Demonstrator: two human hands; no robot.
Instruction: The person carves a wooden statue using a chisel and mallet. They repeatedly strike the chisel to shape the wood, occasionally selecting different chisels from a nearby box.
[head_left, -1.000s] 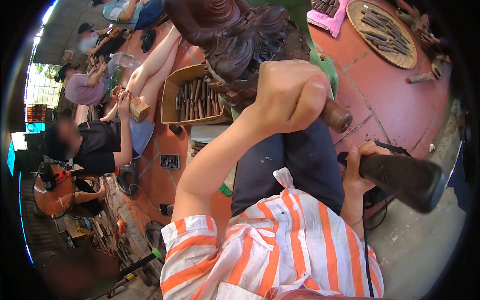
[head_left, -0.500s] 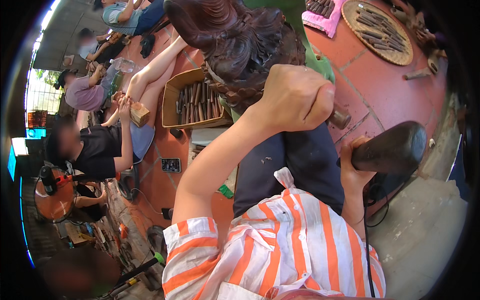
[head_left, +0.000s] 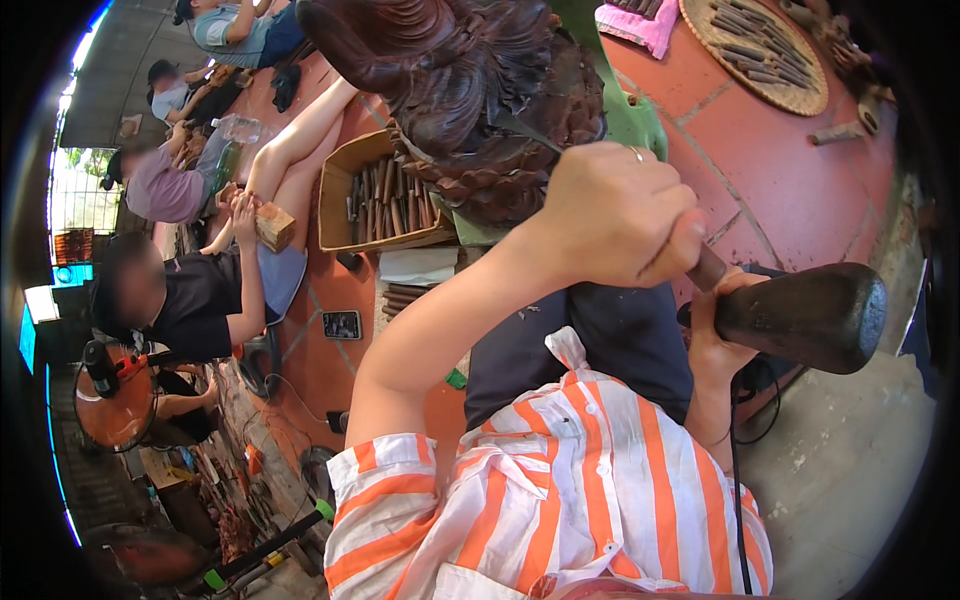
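A dark brown wood carving (head_left: 455, 75) with flowing folds and a petalled base stands in front of me. My left hand (head_left: 620, 215) is closed around a carving chisel (head_left: 708, 268). The thin blade reaches from the fist toward the carved folds; I cannot tell whether its tip touches the wood. At the right, my right hand (head_left: 718, 335) grips a dark, club-shaped mallet (head_left: 800, 318). The mallet's thick end points right, and its narrow end lies close to the chisel's handle; whether they touch is unclear.
Left of the carving, a cardboard box (head_left: 345, 243) holds many chisels. A round woven tray (head_left: 700, 45) with more tools lies far right. A phone (head_left: 341, 325) is on the red tiles. Beside it sits a person in black (head_left: 205, 300) with a wooden block (head_left: 275, 227).
My left hand has shifted right and nearer to me, and the chisel's blade now shows. The mallet has moved slightly right and nearer. The carving appears a little farther left in view.
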